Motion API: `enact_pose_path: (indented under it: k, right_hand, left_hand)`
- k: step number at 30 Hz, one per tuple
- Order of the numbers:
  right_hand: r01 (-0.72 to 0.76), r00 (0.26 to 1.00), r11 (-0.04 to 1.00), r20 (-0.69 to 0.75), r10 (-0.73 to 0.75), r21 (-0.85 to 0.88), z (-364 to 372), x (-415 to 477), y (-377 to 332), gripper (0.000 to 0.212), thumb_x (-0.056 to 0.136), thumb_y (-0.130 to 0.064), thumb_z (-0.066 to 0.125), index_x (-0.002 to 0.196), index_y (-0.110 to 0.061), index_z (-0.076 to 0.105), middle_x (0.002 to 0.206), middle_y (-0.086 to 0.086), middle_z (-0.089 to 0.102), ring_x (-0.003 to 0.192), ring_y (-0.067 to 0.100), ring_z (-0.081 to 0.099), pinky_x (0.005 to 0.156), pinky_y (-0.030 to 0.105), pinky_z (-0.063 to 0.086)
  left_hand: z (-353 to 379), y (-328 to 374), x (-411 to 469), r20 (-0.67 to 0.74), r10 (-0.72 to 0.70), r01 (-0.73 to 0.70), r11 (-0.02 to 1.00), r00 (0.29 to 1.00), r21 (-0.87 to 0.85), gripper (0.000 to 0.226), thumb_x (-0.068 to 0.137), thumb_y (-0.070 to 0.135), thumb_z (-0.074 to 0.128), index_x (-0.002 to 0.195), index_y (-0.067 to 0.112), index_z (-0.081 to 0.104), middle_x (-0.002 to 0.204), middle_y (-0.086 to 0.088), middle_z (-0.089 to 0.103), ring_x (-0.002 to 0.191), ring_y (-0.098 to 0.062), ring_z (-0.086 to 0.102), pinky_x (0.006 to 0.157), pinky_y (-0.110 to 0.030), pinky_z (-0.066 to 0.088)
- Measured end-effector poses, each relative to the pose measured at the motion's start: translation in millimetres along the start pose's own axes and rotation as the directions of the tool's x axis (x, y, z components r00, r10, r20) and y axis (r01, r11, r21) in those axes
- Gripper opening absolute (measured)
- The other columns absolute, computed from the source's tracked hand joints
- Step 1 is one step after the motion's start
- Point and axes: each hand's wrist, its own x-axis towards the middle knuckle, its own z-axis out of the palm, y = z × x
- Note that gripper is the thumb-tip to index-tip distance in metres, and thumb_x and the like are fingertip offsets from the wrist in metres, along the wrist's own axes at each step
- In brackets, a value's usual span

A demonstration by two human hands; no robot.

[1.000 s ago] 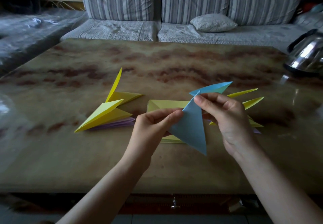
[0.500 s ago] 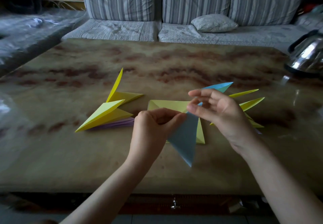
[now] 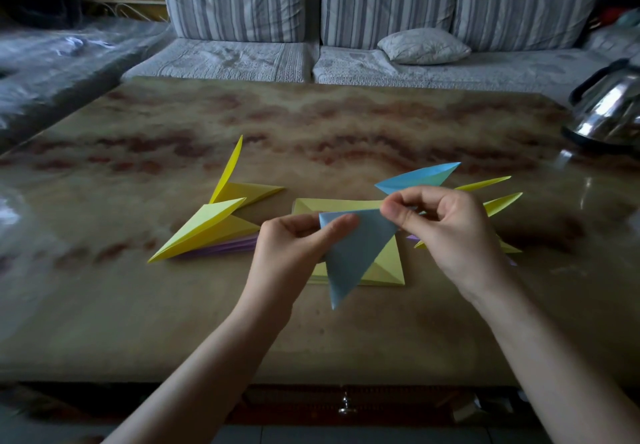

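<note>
Paper [image 3: 353,249], blue, folded, sharply pointed

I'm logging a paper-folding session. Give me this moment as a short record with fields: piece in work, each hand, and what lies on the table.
Piece in work: blue folded paper, long point toward the person
Left grip: left hand pinches its upper left corner
Right grip: right hand pinches its upper right part
Behind it: yellow square sheets, flat on the table
Left side: folded yellow pieces on purple sheets
Right side: more yellow pieces, partly hidden by the right hand
Far right: metal kettle
</note>
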Motion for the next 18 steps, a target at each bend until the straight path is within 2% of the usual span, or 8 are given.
enact_pose_path:
  k: [4, 9, 13, 16, 18]
  right_hand:
    - [-0.019, 0.996, 0.998, -0.081, 0.024, 0.057, 3.4, -1.2, 2.0, 0.012, 0.080, -0.015, 0.072, 0.072, -0.023, 0.069, 0.060, -0.017, 0.066, 0.062, -0.003, 0.058, 0.060, 0.012, 0.048]
    - [-0.035, 0.996, 0.998, -0.081, 0.039, 0.055, 5.6, -1.6, 4.9, 0.011, 0.081, -0.017, 0.070, 0.072, -0.023, 0.068, 0.060, -0.017, 0.066, 0.062, -0.005, 0.059, 0.060, 0.010, 0.046]
    - [-0.011, 1.000, 0.998, 0.012, 0.012, -0.054, 0.8, -1.5, 6.5, 0.009, 0.083, -0.016, 0.069, 0.075, -0.021, 0.068, 0.068, -0.013, 0.068, 0.069, -0.001, 0.060, 0.068, 0.014, 0.047]
    - [0.061, 0.992, 0.989, 0.121, -0.044, -0.136, -3.8, -0.5, 0.7, 0.001, 0.081, -0.020, 0.072, 0.080, -0.020, 0.070, 0.078, -0.004, 0.069, 0.077, 0.012, 0.062, 0.073, 0.021, 0.047]
    - [0.089, 0.981, 0.990, 0.183, -0.068, -0.108, -3.7, -0.4, -5.1, 0.014, 0.075, -0.029, 0.074, 0.086, -0.022, 0.073, 0.082, -0.006, 0.070, 0.082, 0.013, 0.061, 0.079, 0.022, 0.046]
  left_hand:
    - [0.5, 0.2, -1.8, 0.000, -0.048, 0.048, 0.994, 0.999, -0.101, 0.011, 0.077, 0.022, 0.071, 0.077, 0.012, 0.075, 0.071, -0.002, 0.072, 0.068, -0.009, 0.062, 0.058, -0.017, 0.050]
    - [-0.3, -0.1, -1.8, -0.054, 0.039, -0.043, 0.995, 0.998, -0.088, 0.012, 0.078, 0.020, 0.070, 0.069, 0.013, 0.074, 0.068, -0.001, 0.069, 0.068, -0.010, 0.059, 0.057, -0.020, 0.048]
    - [-3.3, -0.5, 1.1, -0.047, 0.078, -0.079, 0.997, 0.996, -0.010, 0.012, 0.076, 0.021, 0.072, 0.066, 0.015, 0.075, 0.068, -0.004, 0.070, 0.068, -0.010, 0.059, 0.059, -0.025, 0.046]
    - [-6.2, -1.4, 2.5, 0.004, 0.108, -0.108, 0.990, 0.994, 0.087, 0.006, 0.078, 0.019, 0.074, 0.073, 0.015, 0.076, 0.068, -0.001, 0.071, 0.066, -0.008, 0.059, 0.060, -0.027, 0.045]
    - [-5.5, -3.2, 2.3, 0.054, 0.117, -0.124, 0.981, 0.992, 0.152, 0.006, 0.078, 0.020, 0.075, 0.072, 0.018, 0.076, 0.067, 0.001, 0.072, 0.066, -0.008, 0.060, 0.061, -0.029, 0.046]
